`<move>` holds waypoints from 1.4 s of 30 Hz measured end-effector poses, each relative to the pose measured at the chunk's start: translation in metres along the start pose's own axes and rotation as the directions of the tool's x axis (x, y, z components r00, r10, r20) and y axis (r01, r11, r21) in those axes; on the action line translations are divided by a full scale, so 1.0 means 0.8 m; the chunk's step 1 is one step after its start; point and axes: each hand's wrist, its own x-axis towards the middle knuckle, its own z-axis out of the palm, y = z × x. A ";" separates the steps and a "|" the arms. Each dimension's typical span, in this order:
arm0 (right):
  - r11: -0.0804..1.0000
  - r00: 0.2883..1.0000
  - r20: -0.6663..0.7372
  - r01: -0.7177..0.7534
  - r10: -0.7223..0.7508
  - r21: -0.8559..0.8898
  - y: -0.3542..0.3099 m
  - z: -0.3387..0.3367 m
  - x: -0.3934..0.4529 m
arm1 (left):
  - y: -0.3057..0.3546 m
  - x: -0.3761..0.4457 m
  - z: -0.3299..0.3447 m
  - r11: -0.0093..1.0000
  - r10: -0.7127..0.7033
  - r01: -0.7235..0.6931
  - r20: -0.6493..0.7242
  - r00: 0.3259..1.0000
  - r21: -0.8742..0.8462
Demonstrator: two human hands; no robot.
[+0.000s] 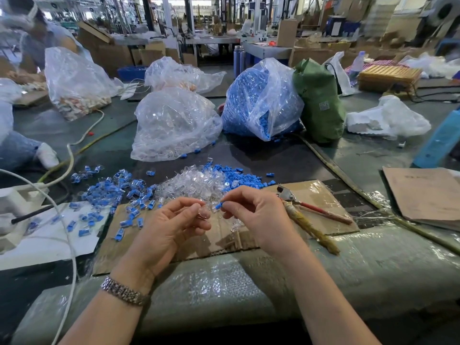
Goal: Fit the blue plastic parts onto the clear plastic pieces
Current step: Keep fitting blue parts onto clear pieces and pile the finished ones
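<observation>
Above the tabletop's near edge, the left hand (174, 220) pinches a clear piece (204, 213); the right hand (251, 210) pinches a blue part (219, 205), its end aimed for fitting.

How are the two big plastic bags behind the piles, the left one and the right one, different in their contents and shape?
The left bag holds clear plastic pieces and looks almost colourless; the right bag holds blue parts and looks blue. The left bag sits low and rounded; the right bag stands taller and touches a green sack. Both are transparent, crumpled film, resting on the table.
</observation>
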 end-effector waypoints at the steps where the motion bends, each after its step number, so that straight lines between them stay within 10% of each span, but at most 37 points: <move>1: 1.000 1.000 0.005 0.014 -0.013 -0.023 -0.002 0.002 0.000 | 0.000 0.000 0.000 1.000 -0.006 0.006 0.013 1.000 -0.002; 32: 0.732 0.951 0.187 0.309 -0.246 -0.607 -0.029 0.019 -0.008 | 0.003 -0.008 -0.001 0.985 0.032 -0.052 0.119 0.992 0.167; 42: 0.902 0.998 -0.006 0.049 -0.058 -0.428 -0.023 -0.014 -0.009 | 0.001 -0.006 -0.003 0.992 -0.002 -0.013 0.118 0.993 0.129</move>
